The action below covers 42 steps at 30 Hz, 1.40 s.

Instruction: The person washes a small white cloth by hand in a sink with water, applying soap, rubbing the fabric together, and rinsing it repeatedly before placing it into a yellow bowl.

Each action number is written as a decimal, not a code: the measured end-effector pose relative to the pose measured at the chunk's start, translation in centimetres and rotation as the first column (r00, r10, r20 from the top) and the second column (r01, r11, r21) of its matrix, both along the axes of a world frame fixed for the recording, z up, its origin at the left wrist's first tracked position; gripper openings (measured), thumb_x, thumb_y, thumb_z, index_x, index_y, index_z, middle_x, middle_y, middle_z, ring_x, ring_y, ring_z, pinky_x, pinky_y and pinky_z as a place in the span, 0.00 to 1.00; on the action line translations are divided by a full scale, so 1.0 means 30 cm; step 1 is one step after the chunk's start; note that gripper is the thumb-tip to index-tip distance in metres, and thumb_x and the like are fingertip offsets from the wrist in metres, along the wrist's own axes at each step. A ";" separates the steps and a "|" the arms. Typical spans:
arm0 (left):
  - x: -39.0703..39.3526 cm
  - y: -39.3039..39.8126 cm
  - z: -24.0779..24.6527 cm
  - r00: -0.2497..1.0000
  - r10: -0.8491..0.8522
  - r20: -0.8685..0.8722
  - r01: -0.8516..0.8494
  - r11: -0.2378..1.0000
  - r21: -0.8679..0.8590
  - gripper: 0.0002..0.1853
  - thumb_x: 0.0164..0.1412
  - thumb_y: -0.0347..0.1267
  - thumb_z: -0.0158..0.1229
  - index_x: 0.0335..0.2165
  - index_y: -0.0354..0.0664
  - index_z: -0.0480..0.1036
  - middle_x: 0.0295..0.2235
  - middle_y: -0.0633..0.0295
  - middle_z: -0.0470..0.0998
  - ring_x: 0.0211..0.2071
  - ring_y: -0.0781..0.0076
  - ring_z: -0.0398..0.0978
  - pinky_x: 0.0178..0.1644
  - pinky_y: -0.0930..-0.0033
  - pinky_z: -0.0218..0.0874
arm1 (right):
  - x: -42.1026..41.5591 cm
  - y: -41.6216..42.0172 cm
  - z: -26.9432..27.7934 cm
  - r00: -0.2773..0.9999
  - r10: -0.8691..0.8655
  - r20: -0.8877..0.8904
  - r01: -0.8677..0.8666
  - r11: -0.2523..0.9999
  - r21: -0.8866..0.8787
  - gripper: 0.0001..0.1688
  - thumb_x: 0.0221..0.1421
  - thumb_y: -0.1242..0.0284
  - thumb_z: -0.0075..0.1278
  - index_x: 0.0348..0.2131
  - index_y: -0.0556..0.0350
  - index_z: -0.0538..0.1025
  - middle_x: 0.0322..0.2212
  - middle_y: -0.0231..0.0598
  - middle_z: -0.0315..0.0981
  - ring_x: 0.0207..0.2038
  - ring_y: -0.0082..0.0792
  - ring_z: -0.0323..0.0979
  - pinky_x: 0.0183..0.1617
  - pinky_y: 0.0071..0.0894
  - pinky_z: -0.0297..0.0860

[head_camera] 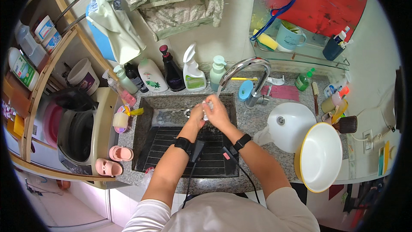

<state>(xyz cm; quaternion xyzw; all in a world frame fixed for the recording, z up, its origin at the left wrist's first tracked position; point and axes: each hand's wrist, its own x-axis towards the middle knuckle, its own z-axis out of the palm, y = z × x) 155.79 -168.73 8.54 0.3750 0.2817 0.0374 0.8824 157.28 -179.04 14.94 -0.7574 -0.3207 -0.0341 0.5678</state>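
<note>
Over the dark stone sink (141,112), my left hand (195,116) and my right hand (215,111) are pressed together around a small white item (208,106). It looks like wet cloth, but the fingers cover most of it. A thin stream of water (219,91) falls from the chrome faucet (248,61) beside my right hand. Below my wrists, a black ridged washboard surface (161,149) slopes through the sink. Black bands with cables circle both wrists.
Several bottles, including a white spray bottle (194,74), line the wall behind the sink. On the right are a white round basin (289,119) and a yellow-rimmed bowl (322,158). Pink child-size clogs (121,153) and a top-loading washing machine (104,119) stand on the left.
</note>
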 end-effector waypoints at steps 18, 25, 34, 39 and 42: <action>-0.074 0.093 0.012 0.995 -0.033 0.091 0.026 0.997 0.074 0.10 0.60 0.35 0.45 0.37 0.42 0.65 0.36 0.62 0.72 0.36 0.68 0.71 0.39 0.62 0.65 | 0.174 -0.137 0.001 0.577 0.549 -0.605 -0.370 0.835 0.406 0.10 0.53 0.76 0.46 0.37 0.56 0.67 0.30 0.28 0.67 0.30 0.18 0.64 0.30 0.19 0.62; -0.082 0.006 0.123 0.983 -0.162 -0.091 0.150 0.981 -0.124 0.17 0.58 0.45 0.46 0.40 0.46 0.63 0.37 0.57 0.68 0.41 0.59 0.68 0.41 0.50 0.63 | 0.153 -0.095 0.024 0.792 0.247 -0.559 -0.243 0.967 0.082 0.09 0.52 0.71 0.48 0.29 0.59 0.71 0.21 0.26 0.68 0.22 0.18 0.63 0.25 0.20 0.61; -0.005 -0.076 0.080 0.992 0.078 0.102 -0.035 0.929 -0.368 0.18 0.56 0.49 0.45 0.31 0.46 0.67 0.22 0.66 0.71 0.21 0.70 0.70 0.22 0.70 0.64 | -0.004 -0.010 0.076 0.929 0.054 0.367 0.020 0.981 -0.195 0.17 0.48 0.59 0.48 0.19 0.53 0.72 0.14 0.41 0.68 0.19 0.45 0.68 0.22 0.39 0.63; -0.012 0.000 0.164 0.940 -0.303 0.156 0.328 0.929 -0.173 0.14 0.58 0.46 0.45 0.31 0.48 0.67 0.20 0.67 0.71 0.22 0.68 0.71 0.25 0.68 0.65 | 0.141 -0.090 -0.040 0.946 -0.140 0.291 0.239 0.910 -0.339 0.20 0.52 0.58 0.41 0.23 0.54 0.73 0.16 0.46 0.70 0.19 0.48 0.69 0.23 0.44 0.65; -0.010 -0.014 0.170 0.992 -0.120 0.036 0.120 0.993 -0.004 0.16 0.58 0.46 0.44 0.33 0.47 0.67 0.27 0.62 0.72 0.27 0.68 0.73 0.26 0.65 0.65 | 0.077 -0.063 0.006 0.992 -0.122 -0.012 0.115 0.961 -0.251 0.18 0.52 0.59 0.43 0.24 0.55 0.70 0.19 0.48 0.70 0.23 0.51 0.69 0.25 0.45 0.64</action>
